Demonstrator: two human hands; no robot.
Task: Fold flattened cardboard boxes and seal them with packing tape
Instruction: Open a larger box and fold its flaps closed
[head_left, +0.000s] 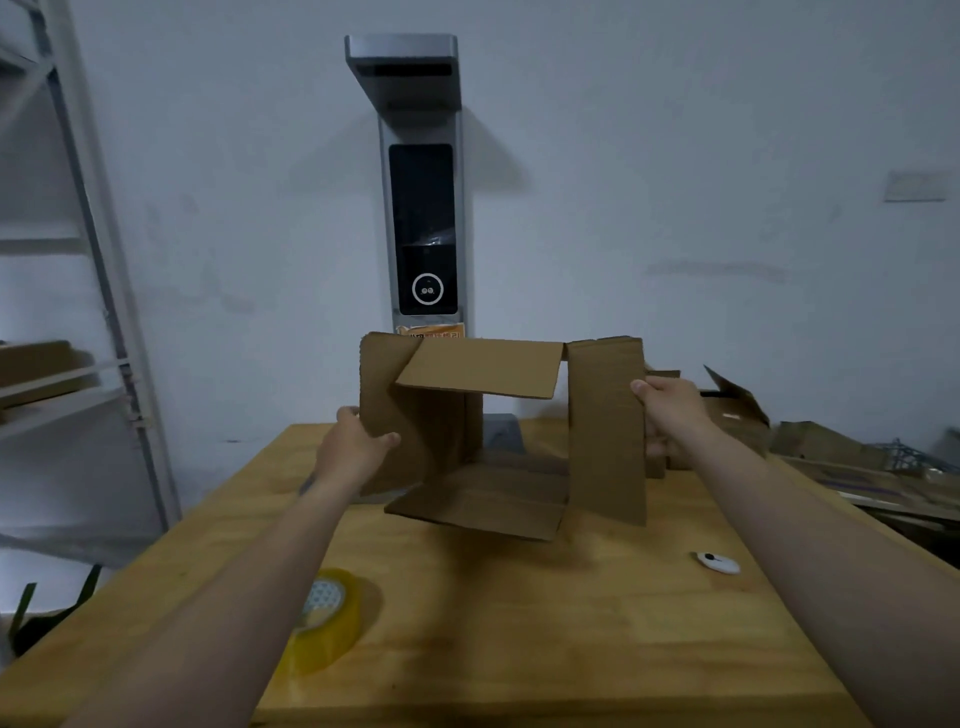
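Note:
A brown cardboard box (605, 431), opened into a tube with its flaps spread, is held above the wooden table (545, 623), open end facing me. My left hand (353, 449) grips the left flap, thumb in front and fingers behind it. My right hand (670, 410) grips the right flap's outer edge, thumb on the front. The top flap tilts toward me and the bottom flap hangs low over the table. A roll of clear yellowish packing tape (324, 618) lies flat on the table by my left forearm.
A small white device (718, 562) lies on the table at the right. A grey scanner stand (423, 208) rises behind the box. Several cardboard pieces (831, 457) are heaped at the right. A metal shelf rack (78, 312) stands at the left.

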